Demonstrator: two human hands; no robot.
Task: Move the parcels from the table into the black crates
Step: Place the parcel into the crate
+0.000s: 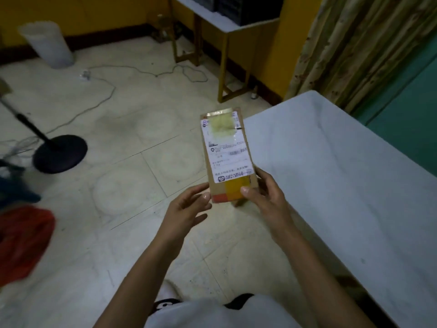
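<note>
A flat brown cardboard parcel with a white shipping label and orange-yellow tape is held in the air over the floor, just left of the white table. My right hand grips its near right corner, thumb on top. My left hand touches the near left corner with its thumb, fingers loosely spread. Black crates stand on a second white table at the far wall, partly cut off by the frame's top.
A fan's black round base and pole stand on the tiled floor at the left, with cables trailing. A white bin sits far left. Red and blue items lie at the left edge. Curtains hang at the right.
</note>
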